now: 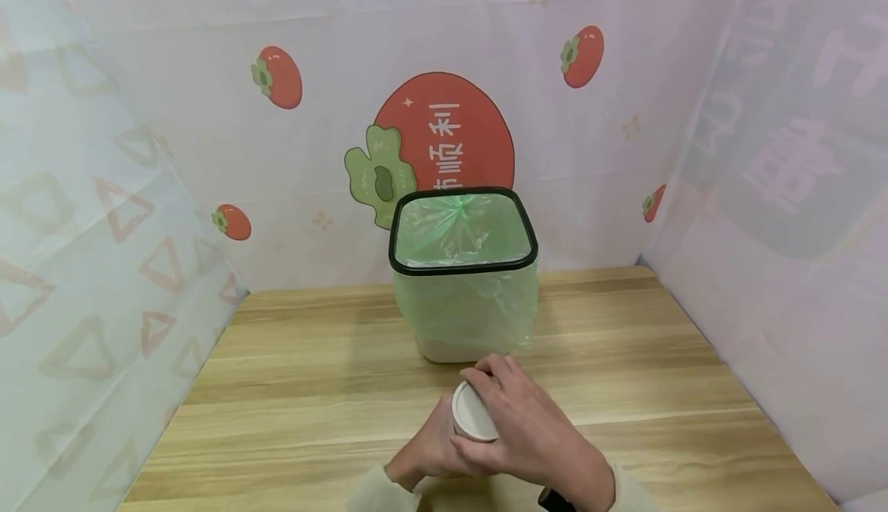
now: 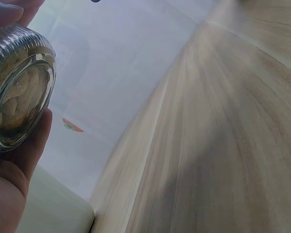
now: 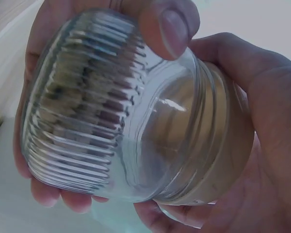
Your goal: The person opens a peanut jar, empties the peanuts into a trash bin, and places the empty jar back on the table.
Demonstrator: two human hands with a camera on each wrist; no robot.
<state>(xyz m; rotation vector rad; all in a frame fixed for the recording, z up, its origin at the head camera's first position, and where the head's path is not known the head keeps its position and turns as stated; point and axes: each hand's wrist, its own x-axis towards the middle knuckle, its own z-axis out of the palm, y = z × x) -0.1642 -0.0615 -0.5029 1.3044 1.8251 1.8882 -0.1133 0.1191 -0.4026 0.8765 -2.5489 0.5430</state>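
Observation:
A ribbed clear glass jar (image 3: 87,121) with a pale lid (image 1: 474,413) is held between both hands, tilted. Fingers and thumb of my left hand (image 1: 438,439) wrap round the glass body. My right hand (image 1: 530,427) grips the lid, its fingers curled over the edge. Inside the lower part of the jar are light brown, lumpy contents, seen through its round base in the left wrist view. Towards the lid the glass looks bare in the right wrist view. The left palm is partly hidden behind the right hand in the head view.
Just beyond the hands stands a pale bin (image 1: 447,352) with a black rim (image 1: 463,269) and a green plastic bag (image 1: 472,304) lining it, folded over outside. The wooden table (image 1: 298,389) is bounded by printed fabric walls (image 1: 333,42) at the back and both sides.

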